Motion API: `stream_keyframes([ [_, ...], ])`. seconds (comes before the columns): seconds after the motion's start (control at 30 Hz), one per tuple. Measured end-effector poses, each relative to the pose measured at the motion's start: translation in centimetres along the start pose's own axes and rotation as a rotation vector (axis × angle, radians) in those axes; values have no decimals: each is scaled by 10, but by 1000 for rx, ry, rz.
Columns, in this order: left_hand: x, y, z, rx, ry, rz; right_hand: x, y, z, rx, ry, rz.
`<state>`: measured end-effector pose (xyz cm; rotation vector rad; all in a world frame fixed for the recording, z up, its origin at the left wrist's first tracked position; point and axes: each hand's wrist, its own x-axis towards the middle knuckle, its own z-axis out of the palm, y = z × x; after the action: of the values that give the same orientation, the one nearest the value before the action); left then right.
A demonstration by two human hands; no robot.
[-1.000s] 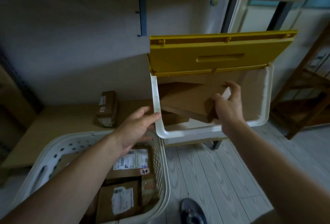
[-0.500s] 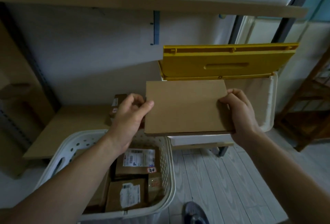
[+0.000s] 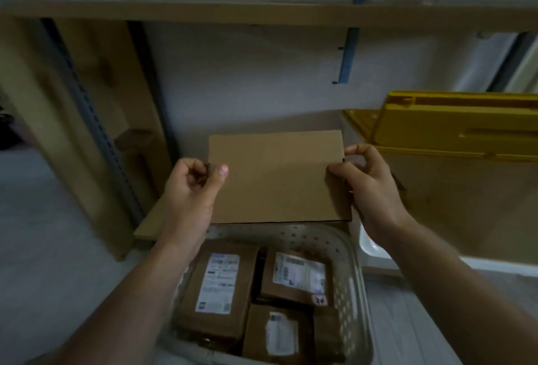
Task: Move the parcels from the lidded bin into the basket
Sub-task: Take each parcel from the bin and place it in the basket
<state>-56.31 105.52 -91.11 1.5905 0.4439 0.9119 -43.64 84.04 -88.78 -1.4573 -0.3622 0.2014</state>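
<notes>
A flat brown parcel (image 3: 276, 177) sits in the middle of the frame, held in the air above the far rim of the white basket (image 3: 348, 251). Its long axis runs left to right across the picture, and its broad plain face is turned toward the camera, tilted a little so the top edge lies farther away. No label or print shows on that face.

The left hand (image 3: 192, 190) grips the parcel's left short edge, thumb laid on the front face and the other fingers curled behind. The right hand (image 3: 369, 187) pinches the right short edge the same way, thumb in front, fingers bent round the side. Both forearms reach up from the lower corners of the frame, bare, with the wrists roughly level.

Below the held parcel, the basket in the lower middle holds several brown boxes (image 3: 218, 289) packed close together, each with a white shipping label; the print on them is too blurred to read. One box near the basket's right wall carries a small red-and-white sticker (image 3: 320, 300), also unreadable.

At the right edge stands the white bin (image 3: 375, 251) with its yellow lid (image 3: 465, 131) raised. A wooden shelf (image 3: 262, 15) crosses the upper part of the frame.
</notes>
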Motion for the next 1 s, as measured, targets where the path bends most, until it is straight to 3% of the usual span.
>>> stream_keyframes([
  [0.33,29,-15,-25,122,28,-50,37,16,59,98,-11,91],
  [0.47,31,-18,-15,197,-22,-68,35,13,68,233,-210,185],
  [0.63,25,-23,9,-139,-169,-242,28,26,68,300,-421,225],
  [0.8,17,-19,25,-244,-337,-282,27,33,72,204,-527,86],
  [1.0,16,-19,28,-367,-423,-322,33,36,72,125,-576,43],
])
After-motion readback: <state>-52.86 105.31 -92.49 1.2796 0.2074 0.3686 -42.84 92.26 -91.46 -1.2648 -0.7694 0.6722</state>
